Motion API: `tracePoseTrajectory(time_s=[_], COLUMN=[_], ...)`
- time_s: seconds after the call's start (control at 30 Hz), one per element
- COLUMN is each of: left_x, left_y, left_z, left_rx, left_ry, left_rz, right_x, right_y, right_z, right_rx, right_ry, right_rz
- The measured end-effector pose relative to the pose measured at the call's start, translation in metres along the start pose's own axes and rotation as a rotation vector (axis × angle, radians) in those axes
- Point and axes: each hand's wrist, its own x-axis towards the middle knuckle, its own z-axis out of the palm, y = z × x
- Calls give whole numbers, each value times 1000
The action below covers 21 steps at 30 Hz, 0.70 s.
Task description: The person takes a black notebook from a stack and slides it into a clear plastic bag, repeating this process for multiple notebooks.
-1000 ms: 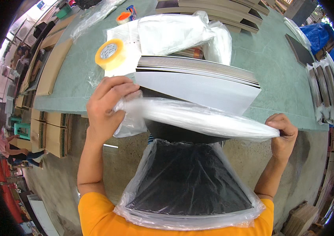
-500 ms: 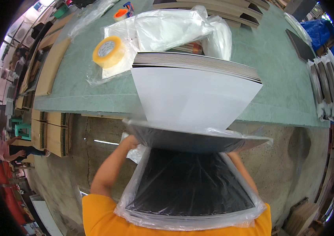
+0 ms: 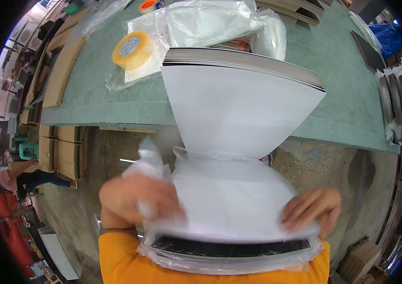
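Note:
Close to my chest, a flat panel in clear plastic (image 3: 227,201) lies with its white face up. My right hand (image 3: 313,208) grips its right edge, fingers curled over the top. At its left edge is my left hand (image 3: 141,196), smeared by motion but closed around a crumpled white cloth or wad of plastic (image 3: 149,154); which of these it is, I cannot tell. Under the white panel, against my orange shirt, shows a strip of a black panel in plastic (image 3: 229,248). Just beyond, a stack of white-faced boards (image 3: 243,106) stands at the table's near edge.
The green table (image 3: 347,102) holds a roll of clear yellowish tape (image 3: 132,49), plastic bags (image 3: 210,23) and dark boards (image 3: 293,14). Wrapped panels (image 3: 395,106) lean at the right end. Cardboard bundles (image 3: 63,149) stand on the left, near a person in pink (image 3: 9,180).
The upper panel has swung down toward my chest, its white face now showing and most of the black panel covered. Both hands have come nearer and into plain sight.

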Motion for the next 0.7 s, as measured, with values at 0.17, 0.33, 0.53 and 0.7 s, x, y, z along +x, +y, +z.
tracePoseTrajectory(time_s=[0.17,0.33,0.53,0.7], left_x=[35,57,120,100], left_y=[-73,-175,-27,-19], left_z=[70,83,32,1], left_rx=[-83,291,-101,-109], left_ry=[-172,255,542,769], left_rz=[-128,-378,187,-56], right_x=[13,-20,79,73], right_y=[89,149,68,59], right_z=[14,-22,-18,-21], right_rx=[-446,-711,-358,-264], right_ry=[-102,123,671,1047], right_rz=[670,1059,393,187])
